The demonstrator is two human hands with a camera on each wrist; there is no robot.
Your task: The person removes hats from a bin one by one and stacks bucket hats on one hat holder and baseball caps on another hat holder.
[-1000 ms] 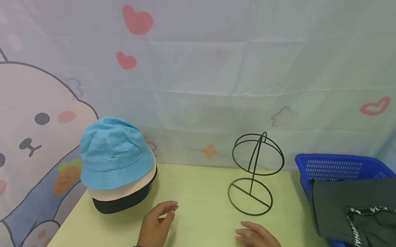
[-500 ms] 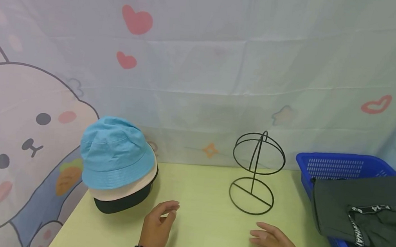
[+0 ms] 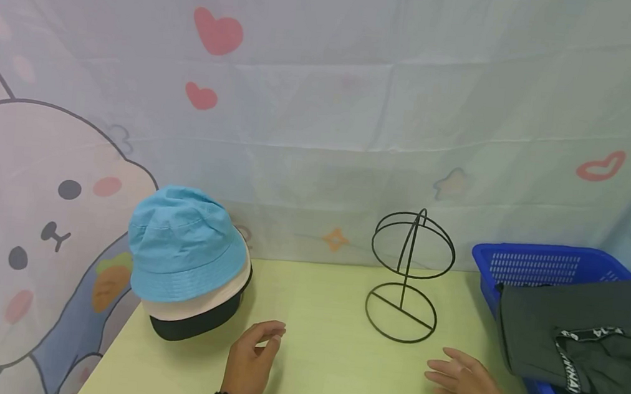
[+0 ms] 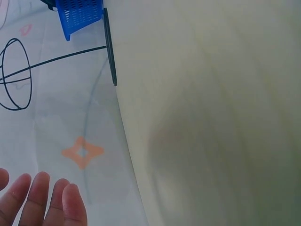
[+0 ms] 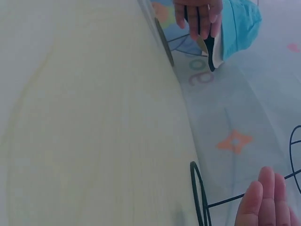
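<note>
**Two idle hands on a pale table, hat stack to the left, wire stand at centre**

A cartoon-printed cloth backdrop (image 3: 324, 97) is hanging behind a pale yellow-green table (image 3: 324, 360), and you are looking down on it from the head view. At the table's left rear corner a stack of bucket hats (image 3: 188, 264) is sitting brim-down, blue over cream over black, so that each crown is nesting in the one above it. A black wire hat stand (image 3: 407, 274) is standing upright at centre rear, bare, its round base flat on the table. To the right, a blue basket (image 3: 535, 266) is holding dark clothing (image 3: 584, 339) that is draping over its near rim.

Your left hand (image 3: 251, 357) is resting on its edge just in front and to the right of the hat stack, fingers loosely curved and gripping nothing. Your right hand (image 3: 468, 385) is lying palm-down with fingers relaxed and spread, also holding nothing, between the stand's base and the basket.

Compared with the frame a second ago, your right hand is sliding rightward, away from the stand's near side and toward the basket; your left hand, the hats and the stand are keeping their places.
</note>
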